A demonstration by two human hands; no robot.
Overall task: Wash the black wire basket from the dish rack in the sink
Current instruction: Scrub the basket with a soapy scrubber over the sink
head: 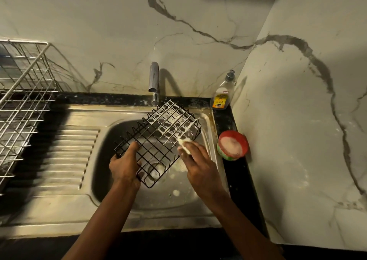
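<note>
The black wire basket (158,140) is held tilted over the steel sink (111,140). White foam fills the mesh of its far half. My left hand (124,165) grips the basket's near left corner, thumb over the rim. My right hand (195,160) holds a foamy pale sponge (184,143) and presses it against the basket's right side. The silver dish rack (21,101) stands at the left on the drainboard.
The chrome tap (154,81) rises behind the basket. A dish soap bottle (223,93) stands in the back right corner. A red and green tub of foamy soap (233,145) sits on the black counter strip right of the sink. Marble walls close off the back and right.
</note>
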